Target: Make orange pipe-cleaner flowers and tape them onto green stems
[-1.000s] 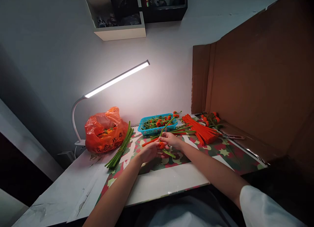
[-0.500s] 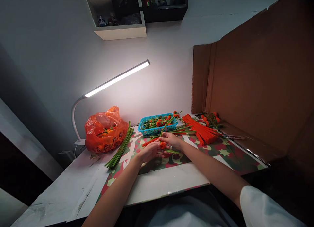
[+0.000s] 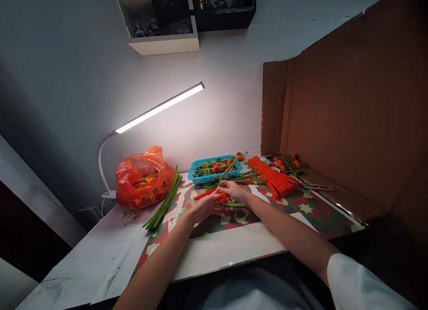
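Note:
Both of my hands meet over the star-patterned mat (image 3: 301, 206). My left hand (image 3: 203, 207) is closed under a small orange pompom flower (image 3: 222, 196) on a green pipe-cleaner stem (image 3: 227, 171). Pinched fingers of my right hand (image 3: 234, 191) hold the same stem just above the pompom. The stem rises toward the blue basket (image 3: 214, 169) and ends in more orange buds. A short green end sticks out to the right under my right hand.
An orange plastic bag (image 3: 142, 178) and a bundle of green stems (image 3: 165, 198) lie at the left. Orange pipe cleaners (image 3: 274, 176) and finished flowers (image 3: 287, 163) lie right, beside a cardboard wall (image 3: 351, 113). A desk lamp (image 3: 157, 109) arches overhead.
The short green stem end under my right hand has swung from pointing down-right to nearly level. My hands stay in the same place.

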Demonstrator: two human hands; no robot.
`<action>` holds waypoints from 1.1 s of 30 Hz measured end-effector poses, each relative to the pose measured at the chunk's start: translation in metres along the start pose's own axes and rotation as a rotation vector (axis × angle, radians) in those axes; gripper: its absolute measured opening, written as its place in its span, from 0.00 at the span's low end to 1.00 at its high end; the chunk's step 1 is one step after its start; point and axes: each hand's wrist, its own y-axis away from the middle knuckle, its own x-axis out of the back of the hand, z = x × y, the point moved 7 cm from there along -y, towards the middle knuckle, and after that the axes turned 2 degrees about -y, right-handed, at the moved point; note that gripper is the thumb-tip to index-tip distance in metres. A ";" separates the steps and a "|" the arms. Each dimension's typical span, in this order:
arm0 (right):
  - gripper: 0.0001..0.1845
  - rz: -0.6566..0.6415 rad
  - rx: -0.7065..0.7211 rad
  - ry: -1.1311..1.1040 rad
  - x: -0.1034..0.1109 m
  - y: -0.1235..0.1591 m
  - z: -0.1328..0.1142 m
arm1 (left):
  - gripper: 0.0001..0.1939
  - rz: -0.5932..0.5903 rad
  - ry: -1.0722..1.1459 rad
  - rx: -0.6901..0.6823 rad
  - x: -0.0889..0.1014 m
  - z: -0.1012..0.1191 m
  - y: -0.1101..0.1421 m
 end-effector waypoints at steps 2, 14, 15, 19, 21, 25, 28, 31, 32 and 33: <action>0.23 -0.005 0.001 0.003 -0.001 0.001 0.000 | 0.18 0.000 -0.006 -0.004 -0.001 0.001 0.001; 0.22 0.000 0.013 0.035 0.000 0.001 0.000 | 0.10 0.055 -0.077 -0.044 -0.001 0.002 0.002; 0.23 0.003 0.018 0.032 0.000 0.001 0.001 | 0.10 0.058 -0.078 -0.044 -0.001 0.002 0.002; 0.23 0.032 0.020 0.023 0.002 0.000 0.000 | 0.12 0.052 -0.033 -0.030 -0.003 0.002 0.001; 0.23 0.041 0.005 0.009 0.002 0.002 -0.002 | 0.14 0.048 -0.016 -0.029 -0.005 0.003 0.001; 0.21 0.044 -0.026 -0.069 0.000 0.004 -0.002 | 0.16 0.053 -0.025 -0.049 -0.005 0.005 0.001; 0.21 0.046 -0.046 -0.192 0.000 0.001 0.002 | 0.18 0.069 -0.014 -0.081 -0.002 0.006 -0.001; 0.21 0.072 -0.032 -0.275 0.003 -0.003 0.005 | 0.18 0.098 0.003 -0.109 0.003 0.006 -0.004; 0.22 0.086 -0.019 -0.285 0.005 -0.004 0.005 | 0.17 0.117 0.002 -0.116 0.006 0.006 -0.005; 0.22 0.098 -0.003 -0.285 0.007 -0.004 0.004 | 0.17 0.144 -0.003 -0.124 0.008 0.007 -0.006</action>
